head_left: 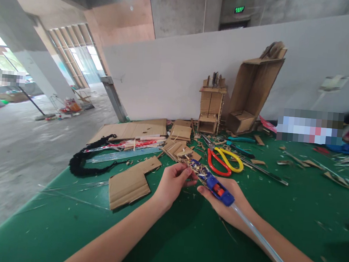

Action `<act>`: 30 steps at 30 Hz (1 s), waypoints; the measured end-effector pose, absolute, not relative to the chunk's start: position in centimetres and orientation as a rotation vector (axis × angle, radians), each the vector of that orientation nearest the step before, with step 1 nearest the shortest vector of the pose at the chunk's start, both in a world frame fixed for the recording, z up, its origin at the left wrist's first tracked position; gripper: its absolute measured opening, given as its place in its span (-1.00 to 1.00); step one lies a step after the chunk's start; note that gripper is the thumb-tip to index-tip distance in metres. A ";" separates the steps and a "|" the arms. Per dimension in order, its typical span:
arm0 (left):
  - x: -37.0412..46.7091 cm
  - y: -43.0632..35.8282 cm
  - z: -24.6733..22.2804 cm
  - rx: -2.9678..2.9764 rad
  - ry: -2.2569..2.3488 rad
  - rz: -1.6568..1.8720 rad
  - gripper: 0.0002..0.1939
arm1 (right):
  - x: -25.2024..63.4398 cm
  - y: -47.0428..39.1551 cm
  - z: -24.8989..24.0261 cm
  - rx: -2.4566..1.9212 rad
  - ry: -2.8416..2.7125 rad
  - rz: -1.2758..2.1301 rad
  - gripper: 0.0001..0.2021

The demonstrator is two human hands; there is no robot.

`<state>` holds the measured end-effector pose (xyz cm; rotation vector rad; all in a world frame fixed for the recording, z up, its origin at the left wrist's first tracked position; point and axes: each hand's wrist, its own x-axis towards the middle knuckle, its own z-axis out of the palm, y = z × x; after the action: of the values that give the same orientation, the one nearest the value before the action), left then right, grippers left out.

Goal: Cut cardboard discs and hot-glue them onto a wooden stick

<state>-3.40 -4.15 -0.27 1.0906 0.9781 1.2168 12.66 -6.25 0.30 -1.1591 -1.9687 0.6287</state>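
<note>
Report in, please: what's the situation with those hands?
Right hand gripping glue gun. Left hand near its front end, hold unclear. Scissors, cardboard pieces lying just beyond.

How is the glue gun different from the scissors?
The glue gun is mostly blue, while the scissors have one red handle and one yellow one. The glue gun is held in the right hand, but the scissors lie on the green table. The glue gun has a long, clear stick coming out of its back; the scissors have two handle loops instead. Both are brightly coloured.
</note>
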 end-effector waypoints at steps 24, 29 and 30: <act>-3.4 -4.2 -0.2 1.084 0.978 1.258 -0.76 | 12.4 -6.4 0.8 -1.176 -1.932 0.650 -0.80; -3.4 -4.2 -0.2 1.074 0.969 1.255 -0.76 | 12.5 -6.3 0.8 -1.186 -1.924 0.614 -0.77; -3.4 -4.2 -0.2 1.068 0.965 1.260 -0.75 | 12.5 -6.3 0.8 -1.187 -1.925 0.618 -0.77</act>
<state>-3.37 -4.19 -0.17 1.0676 0.9651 1.2600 12.54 -6.29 0.80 -1.1869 -1.9252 0.6185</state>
